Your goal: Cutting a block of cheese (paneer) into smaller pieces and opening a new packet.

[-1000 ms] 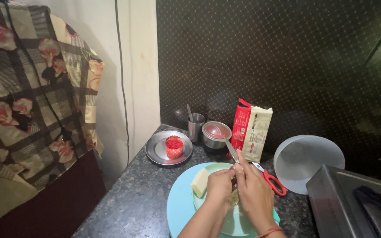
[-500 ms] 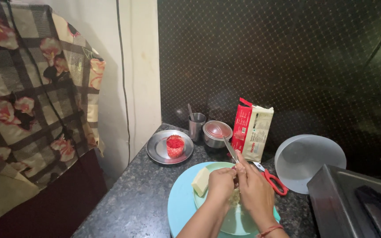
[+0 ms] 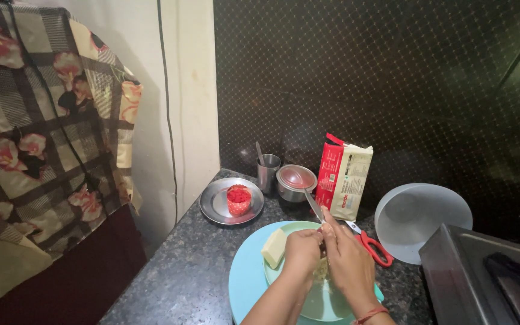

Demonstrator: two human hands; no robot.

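left hand (image 3: 303,250) grip closed on pale food over green plate (image 3: 284,286), lower centre | right hand (image 3: 349,262) grip closed round knife (image 3: 315,207), blade pointing up-left | pale block (image 3: 274,247) on plate, just left of hands | red scissors (image 3: 371,244) on counter (image 3: 179,265), right of hands | red cup (image 3: 239,199) on steel plate (image 3: 212,204), upper left of hands
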